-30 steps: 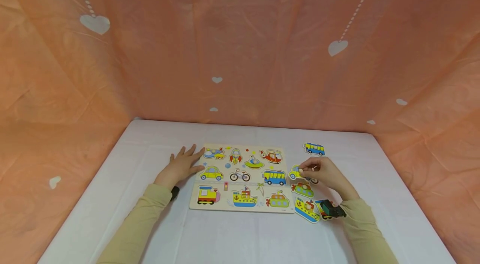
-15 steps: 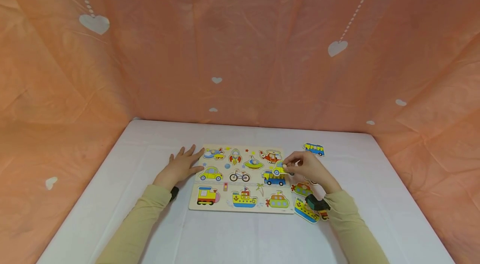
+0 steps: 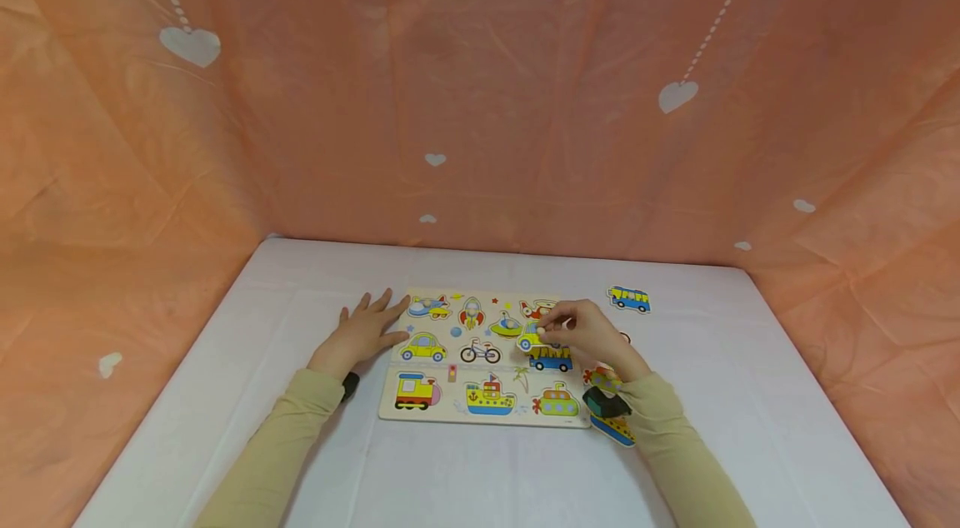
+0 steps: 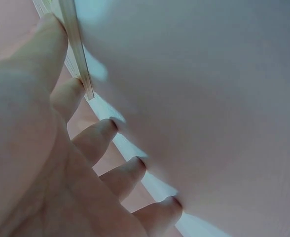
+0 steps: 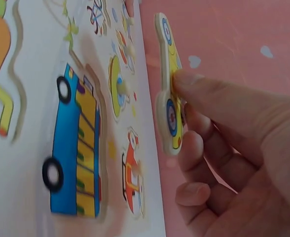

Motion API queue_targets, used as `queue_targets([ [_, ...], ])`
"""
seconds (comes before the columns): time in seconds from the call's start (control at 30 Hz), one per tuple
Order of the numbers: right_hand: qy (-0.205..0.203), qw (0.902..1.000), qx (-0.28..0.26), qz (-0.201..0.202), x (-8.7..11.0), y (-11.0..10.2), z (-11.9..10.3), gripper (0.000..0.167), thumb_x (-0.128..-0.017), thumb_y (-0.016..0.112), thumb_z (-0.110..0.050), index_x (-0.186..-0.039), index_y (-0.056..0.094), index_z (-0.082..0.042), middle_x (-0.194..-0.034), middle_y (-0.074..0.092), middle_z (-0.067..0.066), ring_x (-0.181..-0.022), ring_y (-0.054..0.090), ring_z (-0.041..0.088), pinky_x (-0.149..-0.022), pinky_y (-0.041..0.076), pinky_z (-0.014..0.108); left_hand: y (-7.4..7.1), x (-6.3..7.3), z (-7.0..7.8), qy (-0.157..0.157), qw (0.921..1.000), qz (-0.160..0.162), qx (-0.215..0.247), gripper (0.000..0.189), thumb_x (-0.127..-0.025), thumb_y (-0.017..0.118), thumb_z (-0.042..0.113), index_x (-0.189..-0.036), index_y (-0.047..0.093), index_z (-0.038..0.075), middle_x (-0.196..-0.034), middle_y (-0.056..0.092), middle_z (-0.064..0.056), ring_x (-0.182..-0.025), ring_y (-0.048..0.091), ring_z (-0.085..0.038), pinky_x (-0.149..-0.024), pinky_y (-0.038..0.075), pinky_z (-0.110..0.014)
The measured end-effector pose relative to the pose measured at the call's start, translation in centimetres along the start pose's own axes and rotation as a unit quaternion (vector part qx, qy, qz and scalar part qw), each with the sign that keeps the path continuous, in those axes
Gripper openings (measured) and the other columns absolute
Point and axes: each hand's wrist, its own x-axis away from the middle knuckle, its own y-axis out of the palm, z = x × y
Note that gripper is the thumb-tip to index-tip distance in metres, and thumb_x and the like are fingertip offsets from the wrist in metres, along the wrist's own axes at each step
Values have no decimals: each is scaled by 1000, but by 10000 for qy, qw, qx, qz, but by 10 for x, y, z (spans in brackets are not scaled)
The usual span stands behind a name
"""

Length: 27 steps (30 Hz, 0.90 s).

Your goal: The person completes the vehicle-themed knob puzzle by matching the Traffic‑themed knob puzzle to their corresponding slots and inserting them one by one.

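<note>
Car piece [image 3: 529,336] pinched in right fingers [image 5: 190,148], seemingly above board [image 3: 472,371].

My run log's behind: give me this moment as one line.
right hand: holds car over board | left hand: touches board edge | loose bus: on table

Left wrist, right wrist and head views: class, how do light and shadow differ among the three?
Left wrist: dim and bluish, a broad shadow across the tabletop, brighter patches beside the left hand's fingertips; right wrist: soft shadow on the puzzle board around the bus picture; head: tabletop more evenly lit.
</note>
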Motion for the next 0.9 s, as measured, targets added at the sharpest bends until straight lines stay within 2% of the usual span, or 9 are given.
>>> queue_targets([
  [0.1,-106,9999,-2,-60,-3,4,-3,10,-83,75,-7,-92,73,-3,-81,64,2,-73,55,18,-63,44,25,0,-1,0,-12,10000,-18,31,70,-92,60,43,-151,32,17,-155,19,-21,-138,9,-52,-103,6,-72],
  [0.23,-145,9997,-116,-147,-1,7,-29,13,-84,72,-1,-95,71,4,-85,64,11,-74,55,22,-62,46,24,0,0,1,-35,10000,-63,46,71,-92,61,44,-151,31,17,-155,18,-21,-138,8,-52,-104,5,-72],
  [0.3,-77,9997,-172,-154,-2,8,-39,13,-84,72,0,-95,71,4,-86,65,14,-75,56,26,-63,46,23,-1,0,1,-40,10000,-68,24,71,-92,60,44,-151,31,17,-155,18,-21,-138,8,-52,-103,6,-72],
  [0.4,-113,9997,-166,-147,-7,13,-35,12,-83,72,-1,-94,71,3,-86,66,13,-73,55,26,-62,45,24,-3,1,2,-54,10000,-64,29,70,-92,60,43,-151,31,17,-155,18,-21,-138,9,-52,-103,6,-72],
  [0.63,-274,9994,-115,-184,-27,30,-10,10,-82,77,-13,-91,74,-9,-85,67,-1,-68,51,15,-60,42,25,-5,2,4,-43,10000,-66,33,69,-93,60,42,-150,32,16,-155,19,-22,-137,9,-53,-103,7,-73],
  [0.9,-420,9980,-311,-367,-42,51,-17,12,-81,77,-12,-92,74,-8,-85,68,-3,-71,58,13,-63,49,28,-4,1,3,-12,10000,-68,33,69,-93,59,43,-151,32,16,-155,18,-22,-137,9,-53,-103,6,-73],
])
